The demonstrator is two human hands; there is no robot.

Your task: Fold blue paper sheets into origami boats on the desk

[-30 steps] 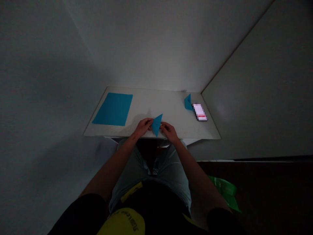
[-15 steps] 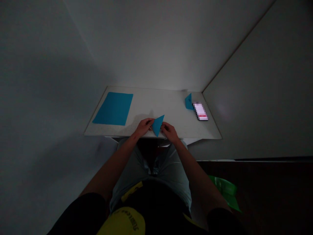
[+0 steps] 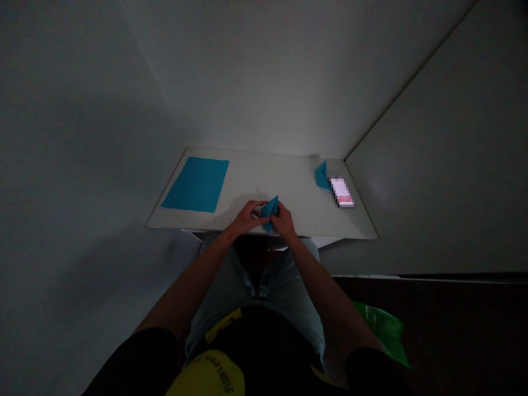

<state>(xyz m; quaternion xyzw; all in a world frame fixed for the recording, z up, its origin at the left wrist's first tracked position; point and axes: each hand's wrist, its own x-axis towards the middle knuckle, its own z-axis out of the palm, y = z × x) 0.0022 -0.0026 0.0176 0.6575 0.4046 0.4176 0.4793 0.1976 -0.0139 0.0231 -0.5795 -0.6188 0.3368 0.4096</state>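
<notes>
Between my two hands, close to the table's front edge, is a small folded piece of blue paper (image 3: pixel 270 207) with a pointed top. My left hand (image 3: pixel 249 215) grips its left side, thumb and fingers pinching the paper. My right hand (image 3: pixel 283 219) holds it from the right, the fingers curled and partly hidden behind the paper. The fold's lower part lies partly behind my fingers. It looks slightly opened out, with a crease down the front.
A flat blue sheet (image 3: pixel 197 184) lies on the left of the white table (image 3: pixel 272 173). Back right stand a folded blue paper shape (image 3: pixel 322 176) and a phone (image 3: pixel 342 192) with a lit, blurred screen. Walls rise behind and right. A green plastic object (image 3: pixel 383 330) is on the floor.
My left thumb has come across the front of the folded paper, and my right hand has closed in nearer. The paper has turned and looks narrower. The whole view has shifted slightly.
</notes>
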